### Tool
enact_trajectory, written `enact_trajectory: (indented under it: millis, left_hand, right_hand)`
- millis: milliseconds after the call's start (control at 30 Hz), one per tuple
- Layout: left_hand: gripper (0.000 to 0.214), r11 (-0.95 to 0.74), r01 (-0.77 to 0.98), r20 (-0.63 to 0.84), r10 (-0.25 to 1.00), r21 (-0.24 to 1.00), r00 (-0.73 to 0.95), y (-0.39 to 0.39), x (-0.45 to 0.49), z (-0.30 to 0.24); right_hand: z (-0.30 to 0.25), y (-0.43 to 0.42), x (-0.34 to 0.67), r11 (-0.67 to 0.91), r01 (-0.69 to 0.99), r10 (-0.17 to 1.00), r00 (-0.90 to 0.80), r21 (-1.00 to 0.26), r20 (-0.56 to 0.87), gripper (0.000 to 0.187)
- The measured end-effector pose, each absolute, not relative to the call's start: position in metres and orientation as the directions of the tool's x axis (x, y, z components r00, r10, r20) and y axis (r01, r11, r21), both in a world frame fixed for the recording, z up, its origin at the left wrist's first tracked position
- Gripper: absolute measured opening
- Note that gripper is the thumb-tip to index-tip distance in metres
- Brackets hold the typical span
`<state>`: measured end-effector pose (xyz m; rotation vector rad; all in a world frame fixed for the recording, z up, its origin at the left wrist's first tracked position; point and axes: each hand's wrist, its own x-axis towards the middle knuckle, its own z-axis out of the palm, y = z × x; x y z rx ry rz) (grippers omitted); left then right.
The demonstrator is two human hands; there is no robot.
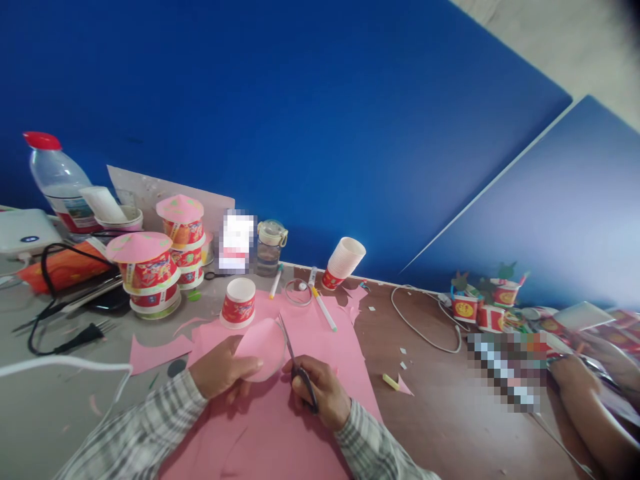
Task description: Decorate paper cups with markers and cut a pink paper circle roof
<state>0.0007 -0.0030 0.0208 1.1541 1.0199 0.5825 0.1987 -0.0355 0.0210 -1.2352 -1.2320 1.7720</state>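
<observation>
My left hand (224,368) pinches a round piece of pink paper (264,348) between thumb and fingers, above a large pink sheet (330,360). In my right hand (323,388) are scissors (307,388) with dark handles, fingers wrapped round the loops. Their blades point away from me and lie along the right edge of the round paper. Just beyond the paper a red-and-white paper cup (239,304) stands upside down on the sheet. Pink offcuts (159,348) lie to the left of my left hand.
Stacked cups with pink cone tops (141,248) stand at left, near a bottle (60,183) and black plug (83,337). Markers (325,310), a tape roll (299,292), a glass jar (271,250) and a leaning cup stack (344,262) lie beyond. Another person's hand (575,373) is at right.
</observation>
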Motion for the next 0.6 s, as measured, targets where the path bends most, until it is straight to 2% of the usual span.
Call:
enact_trajectory:
  millis: [333, 600]
  left_hand:
    - [0.008, 0.33, 0.162, -0.366, 0.803, 0.93, 0.47, -0.0006, -0.0029, 0.0208]
    - [0.011, 0.322, 0.178, -0.368, 0.809, 0.93, 0.459, -0.0012, -0.0026, 0.0242]
  right_hand:
    - [0.0197, -0.0353, 0.1997, -0.34, 0.01, 0.872, -0.371, -0.94, -0.319, 0.046]
    - [0.0196, -0.0358, 0.1996, -0.342, 0.019, 0.872, -0.367, -0.939, -0.325, 0.035]
